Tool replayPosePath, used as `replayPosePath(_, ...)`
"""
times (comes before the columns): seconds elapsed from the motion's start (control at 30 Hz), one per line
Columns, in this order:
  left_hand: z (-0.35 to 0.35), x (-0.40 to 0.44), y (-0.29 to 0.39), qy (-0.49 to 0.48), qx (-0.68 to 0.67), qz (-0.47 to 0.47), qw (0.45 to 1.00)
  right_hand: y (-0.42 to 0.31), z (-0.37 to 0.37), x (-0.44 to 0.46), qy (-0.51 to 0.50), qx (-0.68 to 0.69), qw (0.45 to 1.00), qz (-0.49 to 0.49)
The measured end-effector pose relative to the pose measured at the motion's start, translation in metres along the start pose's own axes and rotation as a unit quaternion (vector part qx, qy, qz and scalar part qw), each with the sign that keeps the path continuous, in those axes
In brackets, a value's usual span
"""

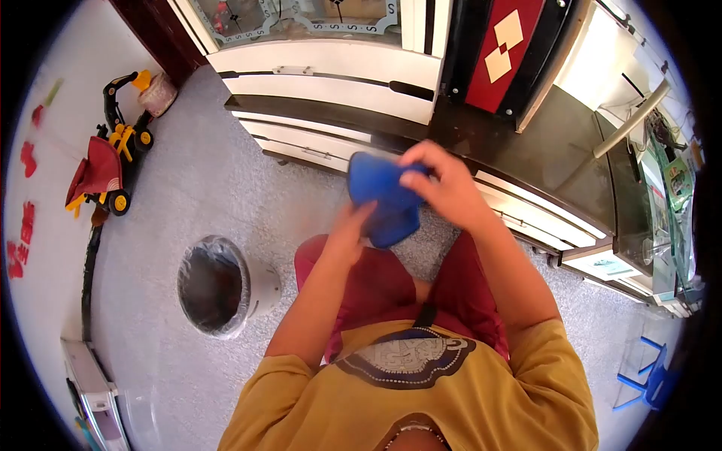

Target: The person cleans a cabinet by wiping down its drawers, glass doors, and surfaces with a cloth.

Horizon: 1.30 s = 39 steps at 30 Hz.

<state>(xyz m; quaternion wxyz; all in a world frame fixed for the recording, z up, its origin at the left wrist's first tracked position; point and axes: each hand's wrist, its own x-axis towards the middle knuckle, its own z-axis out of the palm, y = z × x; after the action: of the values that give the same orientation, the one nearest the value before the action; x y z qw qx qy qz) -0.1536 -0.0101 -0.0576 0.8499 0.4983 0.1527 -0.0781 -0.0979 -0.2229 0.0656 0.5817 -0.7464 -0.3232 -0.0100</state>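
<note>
Mustard-yellow T-shirt (489, 402), short loose sleeves (553, 361), round neckline. Chest emblem (410, 357): dark wavy-edged oval, pale grey centre, whitish dotted outline. Beaded necklace (412, 428) at collar. Maroon trousers (376, 286), dark strip (426, 314) near waist. Hands (444, 184) bare.

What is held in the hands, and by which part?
A blue item: right hand at its upper right edge, left hand at its lower left side.

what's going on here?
Someone is handling a blue item, exact kind unclear, above their lap. The right hand pinches its right side; the left hand, blurred, is against its near left edge. A lined bin stands on the floor to their left, a toy digger farther off by the wall.
</note>
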Motion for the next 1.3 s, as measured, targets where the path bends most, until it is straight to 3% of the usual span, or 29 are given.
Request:
replayPosePath(0.03, 0.0, 0.001, -0.002, 0.04, 0.002, 0.026, 0.999, -0.017, 0.007, -0.009, -0.053, -0.055, 0.997, 0.001)
replayPosePath(0.07, -0.001, -0.001, -0.003, 0.071, 0.037, 0.014, 0.997, -0.012, 0.018, -0.017, -0.092, -0.14, 0.98, -0.103)
replayPosePath(0.1, -0.003, 0.001, -0.001, -0.005, -0.018, 0.007, 1.0, -0.006, 0.027, -0.021, -0.136, -0.16, 0.961, -0.178)
replayPosePath(0.17, -0.008, 0.005, 0.005, -0.156, -0.125, -0.01, 0.98, 0.0, 0.041, -0.033, -0.206, -0.258, 0.917, -0.223)
replayPosePath(0.2, 0.006, -0.001, 0.014, -0.173, -0.112, 0.035, 0.978, 0.008, 0.045, -0.036, -0.216, -0.272, 0.914, -0.212)
replayPosePath(0.27, 0.015, -0.002, 0.021, -0.146, -0.07, 0.033, 0.986, 0.022, 0.048, -0.04, -0.234, -0.301, 0.905, -0.191)
replayPosePath(0.3, 0.018, -0.003, 0.027, -0.131, -0.049, 0.033, 0.99, 0.019, 0.045, -0.038, -0.184, -0.275, 0.928, -0.172)
replayPosePath(0.37, 0.017, -0.011, 0.042, -0.145, 0.241, 0.132, 0.95, 0.009, 0.04, -0.038, -0.083, -0.218, 0.964, -0.127)
replayPosePath(0.4, 0.018, -0.014, 0.046, -0.139, 0.248, 0.123, 0.951, 0.017, 0.043, -0.037, 0.02, -0.25, 0.962, -0.111)
replayPosePath(0.43, 0.02, -0.017, 0.049, -0.133, 0.255, 0.114, 0.951, 0.024, 0.051, -0.037, 0.049, -0.163, 0.985, -0.039)
replayPosePath(0.5, 0.024, -0.021, 0.052, -0.093, -0.003, -0.014, 0.996, 0.036, 0.06, -0.035, 0.059, -0.032, 0.995, 0.08)
replayPosePath(0.6, 0.024, -0.038, 0.058, 0.01, -0.077, 0.029, 0.997, 0.028, 0.052, -0.026, 0.01, 0.045, 0.97, 0.239)
replayPosePath(0.63, 0.012, -0.031, 0.055, 0.013, -0.021, 0.081, 0.996, 0.018, 0.048, -0.023, -0.012, 0.044, 0.952, 0.301)
replayPosePath(0.67, -0.013, -0.018, 0.045, 0.017, 0.035, 0.132, 0.991, 0.031, 0.05, -0.026, 0.044, 0.003, 0.983, 0.178)
replayPosePath(0.7, -0.038, -0.006, 0.038, 0.021, 0.092, 0.183, 0.979, 0.031, 0.046, -0.025, 0.052, -0.018, 0.983, 0.177)
replayPosePath(0.77, -0.089, 0.01, 0.033, 0.138, 0.345, 0.217, 0.903, 0.027, 0.035, -0.016, 0.073, -0.061, 0.98, 0.174)
replayPosePath(0.8, -0.087, 0.005, 0.037, 0.152, 0.382, 0.209, 0.887, 0.016, 0.03, -0.011, 0.081, -0.098, 0.973, 0.194)
replayPosePath(0.83, -0.085, 0.0, 0.041, 0.165, 0.419, 0.2, 0.87, 0.017, 0.032, -0.007, 0.12, -0.145, 0.972, 0.137)
replayPosePath(0.87, -0.08, -0.008, 0.038, 0.137, 0.375, 0.172, 0.901, 0.018, 0.036, -0.003, 0.158, -0.192, 0.965, 0.081)
replayPosePath(0.93, -0.016, -0.032, 0.045, 0.087, 0.098, 0.08, 0.988, 0.016, 0.05, 0.001, 0.169, -0.23, 0.958, -0.003)
replayPosePath(1.03, 0.01, -0.027, 0.05, 0.01, -0.206, -0.006, 0.978, -0.002, 0.074, -0.001, -0.067, -0.276, 0.953, -0.102)
replayPosePath(1.07, 0.007, -0.024, 0.061, -0.008, -0.27, -0.06, 0.961, -0.005, 0.071, -0.001, -0.06, -0.273, 0.952, -0.122)
replayPosePath(1.13, 0.017, -0.023, 0.079, 0.115, -0.176, 0.029, 0.977, -0.006, 0.062, -0.004, -0.047, -0.266, 0.95, -0.157)
replayPosePath(1.27, 0.008, 0.019, 0.079, 0.146, -0.083, 0.162, 0.972, 0.011, -0.011, 0.031, 0.128, -0.283, 0.946, -0.092)
replayPosePath(1.3, 0.013, 0.037, 0.075, 0.141, -0.068, 0.186, 0.97, 0.025, -0.029, 0.044, 0.174, -0.294, 0.933, -0.114)
